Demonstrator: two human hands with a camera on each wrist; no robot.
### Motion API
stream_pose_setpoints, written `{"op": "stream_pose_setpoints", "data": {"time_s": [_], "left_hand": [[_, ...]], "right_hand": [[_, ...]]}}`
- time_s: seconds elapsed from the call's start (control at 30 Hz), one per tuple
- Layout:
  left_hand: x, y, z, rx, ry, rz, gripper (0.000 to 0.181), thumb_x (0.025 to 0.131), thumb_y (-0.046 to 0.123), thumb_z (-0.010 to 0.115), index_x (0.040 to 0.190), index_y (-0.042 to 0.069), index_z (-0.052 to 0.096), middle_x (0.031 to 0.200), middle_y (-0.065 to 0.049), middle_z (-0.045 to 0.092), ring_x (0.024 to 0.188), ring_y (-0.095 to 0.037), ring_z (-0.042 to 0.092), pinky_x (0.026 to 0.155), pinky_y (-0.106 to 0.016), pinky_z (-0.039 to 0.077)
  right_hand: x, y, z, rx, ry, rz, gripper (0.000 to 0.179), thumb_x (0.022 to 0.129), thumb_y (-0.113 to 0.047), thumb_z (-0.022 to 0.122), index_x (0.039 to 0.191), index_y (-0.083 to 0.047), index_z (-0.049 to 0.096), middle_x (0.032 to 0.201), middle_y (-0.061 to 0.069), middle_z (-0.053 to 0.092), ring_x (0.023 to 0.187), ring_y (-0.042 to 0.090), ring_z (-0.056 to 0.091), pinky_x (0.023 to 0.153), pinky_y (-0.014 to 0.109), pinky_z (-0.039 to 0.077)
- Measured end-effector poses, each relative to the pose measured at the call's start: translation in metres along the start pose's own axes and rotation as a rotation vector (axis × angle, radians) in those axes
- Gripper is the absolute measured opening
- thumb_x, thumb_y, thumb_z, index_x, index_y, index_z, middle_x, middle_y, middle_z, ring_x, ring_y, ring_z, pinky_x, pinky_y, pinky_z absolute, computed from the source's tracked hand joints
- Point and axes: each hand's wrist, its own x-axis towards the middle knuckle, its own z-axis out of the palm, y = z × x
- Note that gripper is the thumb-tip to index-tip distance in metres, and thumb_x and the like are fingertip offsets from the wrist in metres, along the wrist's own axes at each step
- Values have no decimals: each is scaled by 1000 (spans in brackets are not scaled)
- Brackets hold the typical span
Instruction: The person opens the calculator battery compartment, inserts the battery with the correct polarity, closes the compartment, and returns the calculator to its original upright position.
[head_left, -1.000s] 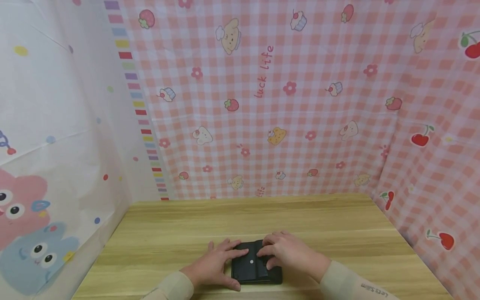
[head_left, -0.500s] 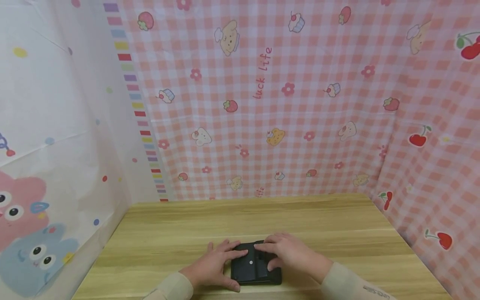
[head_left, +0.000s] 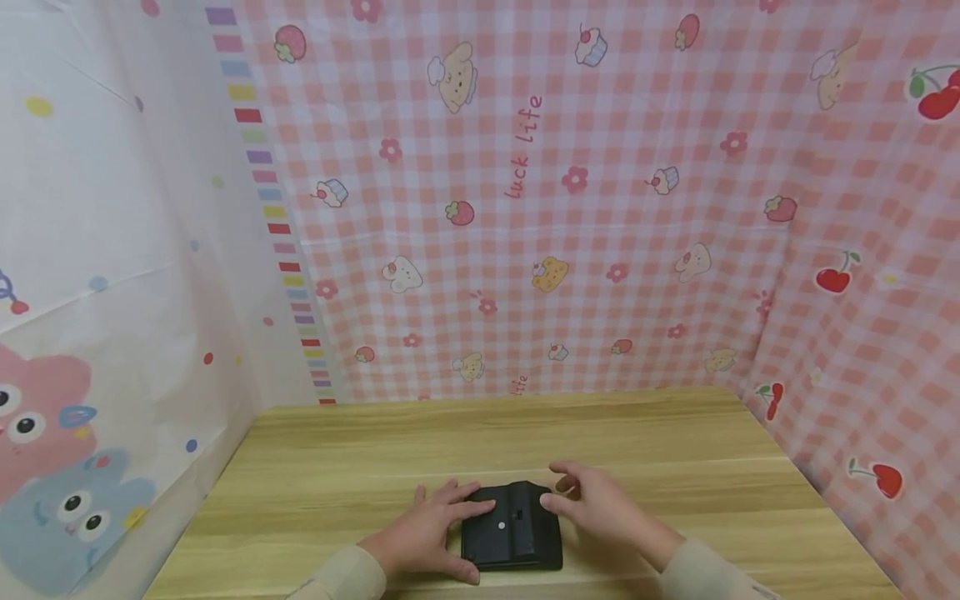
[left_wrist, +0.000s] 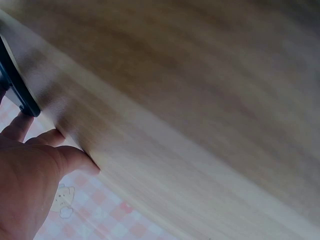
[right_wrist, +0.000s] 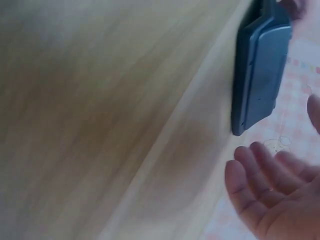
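Observation:
A flat, black, wallet-like object [head_left: 486, 546] lies on the wooden table [head_left: 337, 467] in the head view. It has a small round silver stud on its left half and a raised ridge with a small slot down its middle. My left hand [head_left: 423, 535] rests at its left side, fingers spread over the upper left part and thumb by the lower left corner. Loosely bent, the fingers of my right hand [head_left: 600, 504] hover just off its right edge and hold nothing. The right wrist view shows the object's [right_wrist: 265, 70] rounded side, apart from the right fingertips.
Behind the table hangs a pink checked cloth [head_left: 420, 208] with cartoon prints, and it continues along the right side. A white printed cloth [head_left: 127, 275] covers the left side.
My right hand has drawn back to the right from the ridge of the black object, uncovering its right half and the slot. The left hand has stayed in place.

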Motion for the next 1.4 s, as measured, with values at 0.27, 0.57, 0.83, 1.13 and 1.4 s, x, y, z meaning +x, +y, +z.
{"op": "stream_pose_setpoints", "data": {"time_s": [0.27, 0.57, 0.83, 1.13, 1.4], "left_hand": [[0, -2, 0, -16, -1, 6, 94, 77, 62, 89, 160, 43, 49, 175, -5, 36, 162, -50, 25, 116, -90, 10], [0, -1, -1, -29, -3, 7, 93, 78, 61, 89, 160, 42, 49, 175, -6, 35, 163, -50, 24, 116, -90, 9], [-1, 0, 0, -13, 2, 11, 93, 78, 62, 89, 160, 42, 49, 175, -6, 36, 162, -50, 26, 117, -90, 10], [-1, 2, -1, -13, 0, -6, 93, 78, 61, 90, 159, 43, 50, 175, -6, 36, 162, -49, 26, 117, -89, 10], [-3, 6, -3, 2, 0, -6, 92, 79, 61, 89, 160, 41, 50, 174, -7, 37, 162, -50, 26, 117, -89, 12]], "right_hand": [[-3, -2, -1, 212, 3, 206, 69, 100, -42, 76, 146, 7, 57, 121, 15, 77, 102, 27, 75, 88, 49, 63], [-4, -6, -1, 354, -38, 309, 74, 100, -39, 76, 146, 14, 51, 112, 14, 72, 91, 23, 70, 76, 40, 61], [-5, -11, -1, 400, -118, 385, 82, 99, -45, 77, 148, 14, 46, 88, 8, 63, 77, 18, 60, 65, 31, 55], [-4, -25, 2, 256, -136, 410, 86, 95, -51, 79, 148, 11, 50, 102, 14, 72, 92, 22, 69, 75, 41, 63], [3, -34, 9, 115, -143, 382, 96, 92, -54, 81, 148, 16, 46, 108, 17, 67, 66, 19, 54, 56, 33, 53]]}}
